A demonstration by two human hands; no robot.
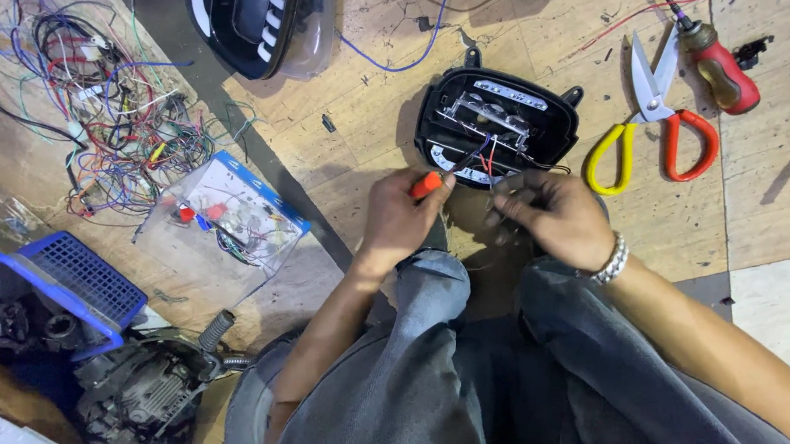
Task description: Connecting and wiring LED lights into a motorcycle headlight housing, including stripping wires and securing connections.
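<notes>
A black lamp housing [496, 125] with a silver circuit board and thin wires lies on the wooden floor in front of my knees. My left hand [399, 218] grips a small orange-handled tool [427, 185] whose tip points at the wires at the housing's near edge. My right hand [553, 214], with a silver bracelet on the wrist, pinches thin dark wires [502, 178] that come out of the housing. Both hands sit just above my grey trouser knees.
Scissors [652, 117] with one yellow and one red handle and a red screwdriver [720, 71] lie at the right. A tangle of coloured wires [110, 107], a clear parts box [224, 220], a blue crate [69, 285], an engine part [144, 388] and another lamp unit [262, 20] surround me.
</notes>
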